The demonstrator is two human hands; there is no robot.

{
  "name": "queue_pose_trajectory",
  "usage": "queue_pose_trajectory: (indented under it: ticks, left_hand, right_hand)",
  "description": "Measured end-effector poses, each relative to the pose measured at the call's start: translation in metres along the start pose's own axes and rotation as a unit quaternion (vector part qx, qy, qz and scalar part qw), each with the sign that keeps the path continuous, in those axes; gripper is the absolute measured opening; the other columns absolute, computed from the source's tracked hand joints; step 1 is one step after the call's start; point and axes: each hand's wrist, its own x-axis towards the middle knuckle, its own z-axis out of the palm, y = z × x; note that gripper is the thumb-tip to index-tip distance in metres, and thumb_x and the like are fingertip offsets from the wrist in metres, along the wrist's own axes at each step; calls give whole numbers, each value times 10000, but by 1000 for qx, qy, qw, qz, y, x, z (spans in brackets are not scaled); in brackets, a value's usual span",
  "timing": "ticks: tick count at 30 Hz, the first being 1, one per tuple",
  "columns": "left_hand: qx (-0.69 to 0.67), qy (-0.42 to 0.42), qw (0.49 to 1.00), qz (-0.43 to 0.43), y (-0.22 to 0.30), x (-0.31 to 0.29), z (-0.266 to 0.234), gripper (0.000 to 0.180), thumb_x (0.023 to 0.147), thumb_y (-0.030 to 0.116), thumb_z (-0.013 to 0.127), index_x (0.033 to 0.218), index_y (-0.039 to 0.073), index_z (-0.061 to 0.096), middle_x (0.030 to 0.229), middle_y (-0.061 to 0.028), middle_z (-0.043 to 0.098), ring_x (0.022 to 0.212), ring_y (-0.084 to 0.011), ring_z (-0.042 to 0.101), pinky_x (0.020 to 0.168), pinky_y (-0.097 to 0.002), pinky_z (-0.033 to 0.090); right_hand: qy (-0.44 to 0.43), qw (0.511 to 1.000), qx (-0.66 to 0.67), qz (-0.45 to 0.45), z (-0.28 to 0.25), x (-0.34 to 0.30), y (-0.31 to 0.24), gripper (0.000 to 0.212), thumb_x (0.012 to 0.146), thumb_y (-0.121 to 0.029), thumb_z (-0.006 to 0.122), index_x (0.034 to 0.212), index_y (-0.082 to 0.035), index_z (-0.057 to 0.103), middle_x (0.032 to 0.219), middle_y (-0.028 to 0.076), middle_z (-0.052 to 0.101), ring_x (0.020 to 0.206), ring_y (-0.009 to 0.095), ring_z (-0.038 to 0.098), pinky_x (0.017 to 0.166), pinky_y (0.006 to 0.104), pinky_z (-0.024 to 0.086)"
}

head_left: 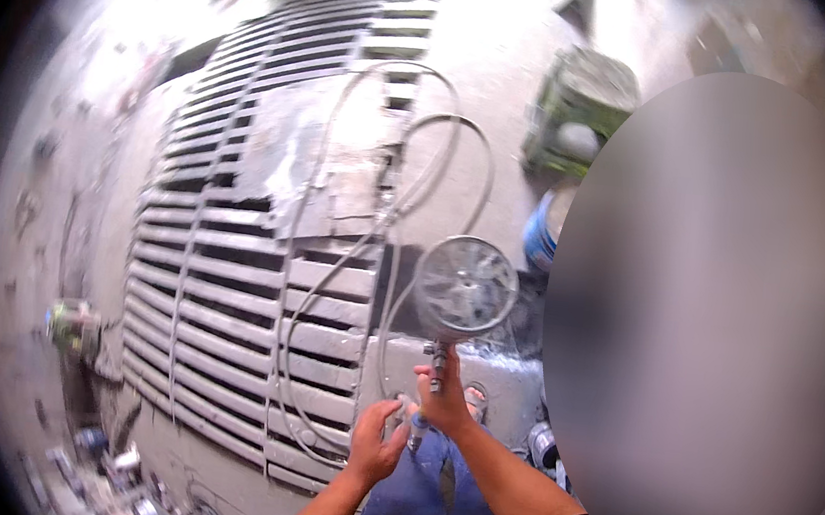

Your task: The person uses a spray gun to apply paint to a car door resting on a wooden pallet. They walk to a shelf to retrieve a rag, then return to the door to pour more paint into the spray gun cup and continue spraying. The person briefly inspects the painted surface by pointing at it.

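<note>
Head view: right hand (443, 397) closed around handle of spray gun (443, 346), gun upright, round metal cup (465, 285) on top, facing camera. Left hand (375, 445) just below-left of spray gun, fingers curled loosely near its lower end by the hose fitting; actual grip on anything: cannot tell. Grey hose (377, 214) looping up and left from spray gun, lying across slatted white panel (228, 288). Panel flat on dusty floor, left of and behind spray gun. Blue bucket (541, 233) up-right of spray gun, green crate (578, 114) further up beyond it. Blue-trousered knee (433, 496) directly below spray gun. Cans and clutter (108, 472) far lower-left.
</note>
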Motion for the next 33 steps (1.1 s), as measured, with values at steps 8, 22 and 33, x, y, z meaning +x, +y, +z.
queue_pose_trajectory:
  ticks: [8,22,33]
  left_hand:
    - [-191,160,958,-141,-19,-100,-130,727,717,452,738,1213,17,434,1167,-101,503,1093,-210,468,950,-358,360]
    - [-335,541,769,-62,-33,-362,-328,591,655,193,825,1127,34,507,1071,-65,543,981,-152,535,880,-310,426]
    - [-167,862,478,-31,-41,-512,-454,520,875,551,444,1030,57,485,881,-40,512,829,-162,511,705,-307,462]
  right_hand:
    - [-415,894,-151,-74,146,-57,-141,801,778,-75,503,1417,21,30,1407,291,215,1299,433,256,1054,416,281]
    - [-679,684,-205,-170,395,-236,-204,533,808,-275,624,1230,-14,429,1097,242,540,997,379,561,829,416,450]
    - [-863,463,-42,-196,541,-351,-242,535,866,-433,560,1180,-13,450,764,168,580,725,305,595,661,389,445]
